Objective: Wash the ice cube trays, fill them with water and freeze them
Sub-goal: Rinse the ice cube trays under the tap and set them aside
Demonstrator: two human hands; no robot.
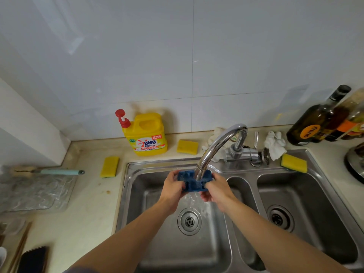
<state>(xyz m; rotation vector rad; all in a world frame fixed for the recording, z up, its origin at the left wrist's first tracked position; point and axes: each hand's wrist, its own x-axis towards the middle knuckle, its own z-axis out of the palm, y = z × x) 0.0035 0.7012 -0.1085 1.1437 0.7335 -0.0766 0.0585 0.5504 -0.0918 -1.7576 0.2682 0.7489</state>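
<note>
Ice cube tray [192, 181], blue, is held under the tap [218, 142] over the sink [149, 223]. Each end is gripped by curled fingers [209, 186] of the left hand [173, 186] and right hand [218, 191]. Washing seems half done; filling and freezing are not yet done.

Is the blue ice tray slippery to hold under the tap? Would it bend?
Probably slippery: the tap runs water over the ice tray, so it is wet, and the left hand and right hand each grip one end. It looks small, so likely light. Whether it bends I cannot tell.
</note>
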